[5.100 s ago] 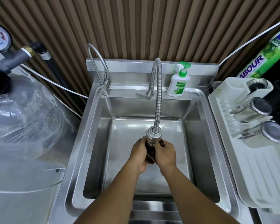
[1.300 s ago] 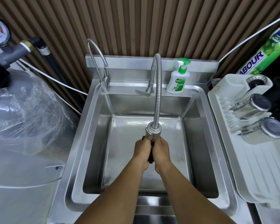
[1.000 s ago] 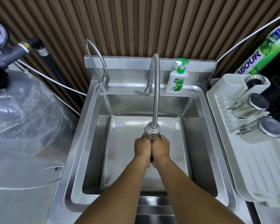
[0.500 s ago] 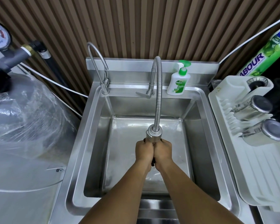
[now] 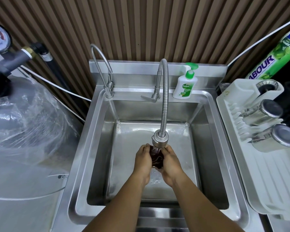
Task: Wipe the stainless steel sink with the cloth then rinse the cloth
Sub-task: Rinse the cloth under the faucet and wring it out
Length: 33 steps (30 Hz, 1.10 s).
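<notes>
Over the middle of the sink, well clear of its walls, the left hand and right hand cup and grip the dark cloth just under the running tap head.

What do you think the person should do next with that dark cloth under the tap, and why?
Probably squeeze it. The left hand and right hand cup the bunched cloth right under the tap head, and water runs onto it and drips into the sink below. A gentle squeeze would likely push the water through the folds.
</notes>
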Tool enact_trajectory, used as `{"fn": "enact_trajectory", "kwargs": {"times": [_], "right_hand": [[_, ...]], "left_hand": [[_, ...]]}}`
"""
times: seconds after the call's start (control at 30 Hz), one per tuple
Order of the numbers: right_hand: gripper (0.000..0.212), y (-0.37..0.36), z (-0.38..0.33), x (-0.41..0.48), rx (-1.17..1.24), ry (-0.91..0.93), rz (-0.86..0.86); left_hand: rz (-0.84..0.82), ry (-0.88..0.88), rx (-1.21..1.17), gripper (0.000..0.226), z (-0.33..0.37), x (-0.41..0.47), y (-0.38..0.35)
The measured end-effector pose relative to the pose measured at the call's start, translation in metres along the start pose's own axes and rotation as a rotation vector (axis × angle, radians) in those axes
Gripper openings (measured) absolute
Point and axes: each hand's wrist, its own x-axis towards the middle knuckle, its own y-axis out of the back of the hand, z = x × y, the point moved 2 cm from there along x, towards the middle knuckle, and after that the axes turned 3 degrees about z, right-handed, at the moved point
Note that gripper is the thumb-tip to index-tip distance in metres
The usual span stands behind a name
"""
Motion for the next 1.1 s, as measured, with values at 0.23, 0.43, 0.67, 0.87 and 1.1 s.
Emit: {"fn": "enact_trajectory", "kwargs": {"times": [0.23,0.43,0.67,0.87,1.1], "right_hand": [[0.025,-0.020,0.005,0.004,-0.187,0.152,0.127],[0.025,-0.014,0.001,0.008,-0.308,0.214,0.260],[0.027,-0.011,0.002,0.012,-0.163,0.207,0.281],[0.021,-0.013,-0.002,0.009,-0.179,0.262,0.304],[0.024,-0.019,-0.006,0.006,-0.151,0.196,0.267]], "left_hand": [[0.023,0.065,-0.017,0.052,0.002,-0.005,-0.012],[0.123,-0.053,0.026,0.036,0.007,0.001,-0.013],[0.269,-0.168,0.050,0.031,0.020,0.004,-0.010],[0.172,-0.116,0.127,0.017,0.012,0.001,-0.016],[0.138,-0.027,0.040,0.030,0.023,-0.001,-0.019]]}}
